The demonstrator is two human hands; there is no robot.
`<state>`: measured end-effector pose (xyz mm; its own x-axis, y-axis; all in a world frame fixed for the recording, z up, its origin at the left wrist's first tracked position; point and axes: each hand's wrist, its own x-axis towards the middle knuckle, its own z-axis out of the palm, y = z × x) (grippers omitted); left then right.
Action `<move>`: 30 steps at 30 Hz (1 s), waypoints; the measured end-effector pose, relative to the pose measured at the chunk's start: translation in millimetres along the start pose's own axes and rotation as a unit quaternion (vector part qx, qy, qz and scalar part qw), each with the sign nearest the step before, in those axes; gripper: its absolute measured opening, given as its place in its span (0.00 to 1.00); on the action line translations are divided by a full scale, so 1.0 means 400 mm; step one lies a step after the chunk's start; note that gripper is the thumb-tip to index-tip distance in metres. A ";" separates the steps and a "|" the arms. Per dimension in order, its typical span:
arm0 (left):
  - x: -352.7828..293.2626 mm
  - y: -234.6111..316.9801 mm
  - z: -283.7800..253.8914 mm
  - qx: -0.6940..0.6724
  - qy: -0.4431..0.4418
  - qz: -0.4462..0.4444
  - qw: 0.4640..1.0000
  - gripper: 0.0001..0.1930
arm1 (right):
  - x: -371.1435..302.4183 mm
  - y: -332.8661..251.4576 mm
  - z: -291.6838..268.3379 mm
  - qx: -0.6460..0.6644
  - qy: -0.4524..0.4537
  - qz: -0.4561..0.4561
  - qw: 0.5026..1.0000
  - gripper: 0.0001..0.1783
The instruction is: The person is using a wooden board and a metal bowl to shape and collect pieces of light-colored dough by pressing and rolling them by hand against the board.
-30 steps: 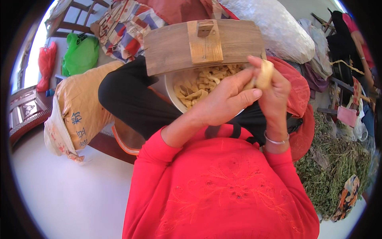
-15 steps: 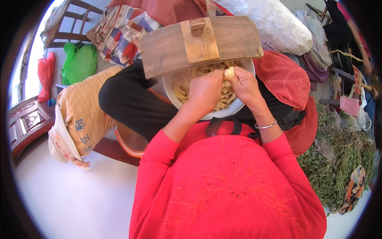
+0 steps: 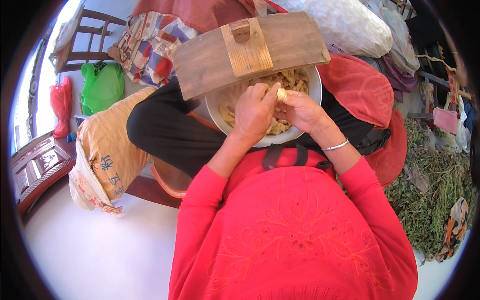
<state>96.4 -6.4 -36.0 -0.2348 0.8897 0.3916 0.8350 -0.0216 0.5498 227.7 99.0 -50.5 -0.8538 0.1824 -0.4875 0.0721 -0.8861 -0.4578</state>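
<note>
Above a white basin (image 3: 214, 109) in my lap, my left hand (image 3: 252, 114) and my right hand (image 3: 303, 111) meet with fingers closed. Between their fingertips is a pale yellow wound strip (image 3: 282, 94), bunched into a small knob; its exact kind is unclear. Both hands pinch it. Many tan, curled strips (image 3: 292, 80) fill the basin beneath, partly hidden by my hands. A wooden board (image 3: 295, 40) with a block handle (image 3: 240, 31) lies tilted across the basin's far side and covers part of it.
An orange-tan sack (image 3: 112, 142) leans at my left, near a green bag (image 3: 102, 87) and a red bag (image 3: 61, 107). Red cloth (image 3: 357, 90) lies right of the basin. Dried leafy stalks (image 3: 432, 195) are heaped on the floor at right. A large white sack (image 3: 345, 25) stands beyond.
My hands stay together over the basin; the right hand has turned and its fingers have shifted on the strip, now a smaller knob. The whole view has shifted slightly.
</note>
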 end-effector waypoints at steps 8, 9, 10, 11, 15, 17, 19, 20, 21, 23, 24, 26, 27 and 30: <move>0.063 0.035 -0.049 -0.172 -0.099 -0.167 0.966 0.12 | 0.016 -0.013 0.034 -0.501 0.114 -0.318 0.797 0.06; 0.070 0.032 -0.037 -0.150 -0.097 -0.182 0.967 0.12 | 0.015 -0.018 0.043 -0.514 0.130 -0.337 0.778 0.05; 0.073 0.024 -0.029 -0.180 -0.095 -0.207 0.957 0.12 | 0.009 -0.023 0.055 -0.526 0.147 -0.357 0.758 0.05; 0.073 0.015 -0.021 -0.210 -0.092 -0.230 0.946 0.12 | 0.004 -0.026 0.064 -0.537 0.162 -0.376 0.738 0.05; 0.065 0.002 0.012 -0.459 -0.038 -0.338 0.820 0.14 | -0.016 -0.054 0.108 -0.468 0.187 -0.383 0.774 0.05; 0.061 0.022 -0.006 -0.559 -0.052 -0.431 0.707 0.13 | -0.001 -0.053 0.113 -0.414 0.189 -0.399 0.796 0.04; 0.033 0.063 -0.018 -0.614 -0.048 -0.489 0.618 0.15 | 0.011 -0.070 0.101 -0.353 0.190 -0.410 0.820 0.04; -0.001 0.071 -0.019 -0.645 -0.064 -0.481 0.590 0.15 | 0.019 -0.082 0.088 -0.318 0.192 -0.411 0.832 0.04; -0.036 0.065 -0.020 -0.676 -0.083 -0.473 0.559 0.15 | 0.023 -0.085 0.073 -0.282 0.196 -0.412 0.844 0.04; -0.086 0.039 -0.018 -0.515 -0.079 -0.371 0.769 0.13 | 0.016 -0.092 0.048 -0.228 0.165 -0.384 0.880 0.06; -0.105 0.028 -0.026 -0.417 -0.076 -0.313 0.850 0.12 | 0.003 -0.114 0.043 -0.206 0.159 -0.362 0.895 0.08; -0.087 0.011 -0.073 -0.260 -0.069 -0.275 0.923 0.06 | -0.008 -0.136 0.024 -0.247 0.151 -0.351 0.890 0.14; -0.065 0.009 -0.095 -0.168 -0.059 -0.224 0.958 0.05 | -0.024 -0.151 0.036 -0.290 0.146 -0.337 0.884 0.17; -0.007 0.011 -0.126 -0.102 -0.063 -0.179 0.977 0.05 | -0.030 -0.174 0.075 -0.449 0.119 -0.351 0.813 0.18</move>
<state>75.8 -31.9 2.4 -0.4195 0.9057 0.0615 0.5911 0.2211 0.7757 217.6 145.7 9.5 -0.7308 0.6810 0.0462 0.0489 0.1197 -0.9916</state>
